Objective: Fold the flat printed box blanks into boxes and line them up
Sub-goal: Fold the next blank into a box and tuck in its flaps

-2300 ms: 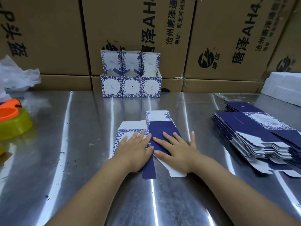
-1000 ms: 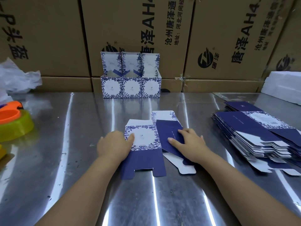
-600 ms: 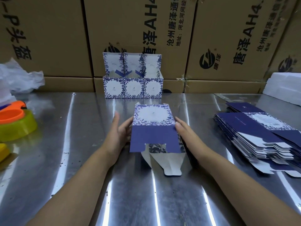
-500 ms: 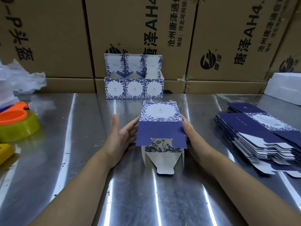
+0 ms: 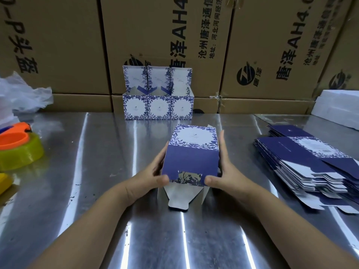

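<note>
A blue and white floral box (image 5: 191,154), opened into a tube, lies on its side at the middle of the steel table (image 5: 77,191). Its open end faces me and a white flap lies flat below it. My left hand (image 5: 151,175) holds the box's left side with the thumb pressing the near blue flap. My right hand (image 5: 223,171) holds the right side the same way. Three folded boxes (image 5: 158,106) stand in a row at the back, lids up. A stack of flat blanks (image 5: 310,162) lies to the right.
Large brown cartons (image 5: 165,45) wall off the back of the table. A roll of yellow tape with an orange dispenser (image 5: 17,148) sits at the left edge, with a crumpled plastic bag (image 5: 21,94) behind it. White foam (image 5: 338,107) lies at the far right.
The flat blank was spread open under my hands, then raised into a square tube. My thumbs have now come round onto the near blue flap and pushed it down.
</note>
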